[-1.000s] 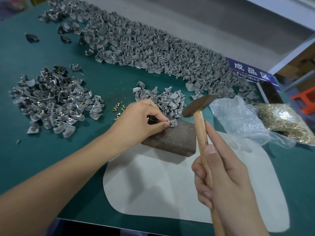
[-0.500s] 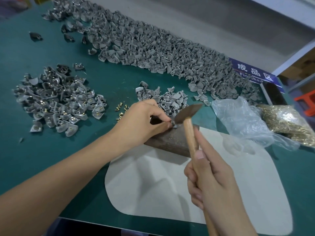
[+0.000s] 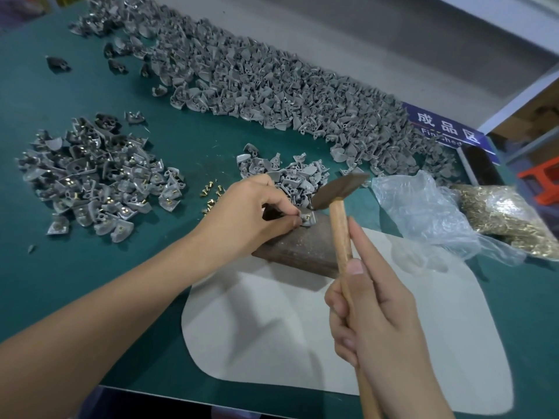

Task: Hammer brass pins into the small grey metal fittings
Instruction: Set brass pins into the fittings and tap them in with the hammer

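My left hand pinches the fitting with its pin on the block. My right hand grips the hammer, whose head hangs just right of the pin.

A blue sign lay at the far right of the table, bearing white characters "成品区" (below them smaller Latin letters, partly covered, seemingly "Finished"). Nothing else was legible.

Matt grey metal fittings, shiny brass pins, wood-handled hammer, rusty block.
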{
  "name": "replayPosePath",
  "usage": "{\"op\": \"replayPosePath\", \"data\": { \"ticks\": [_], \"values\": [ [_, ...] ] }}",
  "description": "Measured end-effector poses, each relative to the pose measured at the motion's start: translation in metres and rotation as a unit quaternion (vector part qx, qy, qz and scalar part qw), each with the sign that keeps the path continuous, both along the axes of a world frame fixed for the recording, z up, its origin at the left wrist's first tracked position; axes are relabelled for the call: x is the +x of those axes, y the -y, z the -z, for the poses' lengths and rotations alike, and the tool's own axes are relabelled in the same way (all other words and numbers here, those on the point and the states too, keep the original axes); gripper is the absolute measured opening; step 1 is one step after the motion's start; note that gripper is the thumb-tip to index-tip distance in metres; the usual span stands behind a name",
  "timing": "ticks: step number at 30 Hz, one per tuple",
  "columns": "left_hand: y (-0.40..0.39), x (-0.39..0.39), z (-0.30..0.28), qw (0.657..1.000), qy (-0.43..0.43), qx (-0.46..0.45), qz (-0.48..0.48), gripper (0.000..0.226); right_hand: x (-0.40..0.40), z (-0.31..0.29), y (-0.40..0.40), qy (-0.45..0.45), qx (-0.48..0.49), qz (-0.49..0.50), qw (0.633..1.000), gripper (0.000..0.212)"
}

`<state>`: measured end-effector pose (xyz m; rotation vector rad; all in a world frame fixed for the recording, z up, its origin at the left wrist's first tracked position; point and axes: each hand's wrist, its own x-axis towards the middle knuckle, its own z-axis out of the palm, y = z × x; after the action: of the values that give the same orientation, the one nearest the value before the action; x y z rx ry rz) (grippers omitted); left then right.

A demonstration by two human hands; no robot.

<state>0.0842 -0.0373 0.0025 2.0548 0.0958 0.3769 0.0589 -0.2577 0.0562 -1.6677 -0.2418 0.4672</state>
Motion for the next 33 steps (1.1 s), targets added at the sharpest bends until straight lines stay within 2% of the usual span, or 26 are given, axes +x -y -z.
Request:
{"op": "replayPosePath", "data": {
  "ticks": [2, 5, 9, 12, 15, 18, 22, 25, 29, 33],
  "values": [
    [0.0, 0.0, -0.001, 1.0, -0.006, -0.003, -0.004, 0.007, 0.0, -0.002, 0.003, -0.004, -0.004, 0.001, 1.0, 0.041],
    [0.001, -0.001, -0.001, 1.0, -0.005, 0.009, -0.006, 0.004, -0.001, -0.004, 0.003, 0.044, -0.002, 0.011, 0.999, 0.049],
    [0.002, -0.001, -0.002, 1.0, 0.012, 0.011, 0.006, 0.009, 0.003, -0.004, 0.0, -0.006, -0.016, -0.032, 0.999, 0.047],
    [0.002, -0.001, -0.002, 1.0, 0.01, 0.011, 0.003, 0.006, 0.001, -0.004, 0.001, 0.021, -0.008, -0.006, 1.0, 0.045],
    [0.001, 0.0, -0.001, 1.0, 0.001, -0.002, -0.003, 0.007, -0.002, -0.005, 0.003, -0.012, -0.017, -0.005, 1.0, 0.039],
    [0.001, 0.0, -0.001, 1.0, 0.001, 0.008, -0.001, 0.007, -0.003, -0.01, 0.001, 0.028, -0.008, 0.012, 1.0, 0.043],
    [0.001, -0.001, 0.0, 1.0, -0.002, 0.005, -0.001, 0.009, 0.0, -0.008, 0.001, 0.0, -0.017, 0.004, 1.0, 0.04],
    [0.001, 0.0, -0.001, 1.0, -0.008, 0.013, -0.003, 0.01, -0.002, -0.007, 0.004, 0.042, 0.002, 0.026, 0.999, 0.047],
    [0.001, -0.001, 0.0, 1.0, -0.002, 0.017, -0.007, 0.01, -0.004, -0.001, 0.005, -0.007, -0.002, 0.004, 1.0, 0.047],
    [0.002, 0.0, -0.001, 1.0, -0.009, 0.015, -0.006, 0.007, -0.007, 0.002, 0.002, 0.029, 0.001, 0.018, 0.999, 0.048]
  ]
}}
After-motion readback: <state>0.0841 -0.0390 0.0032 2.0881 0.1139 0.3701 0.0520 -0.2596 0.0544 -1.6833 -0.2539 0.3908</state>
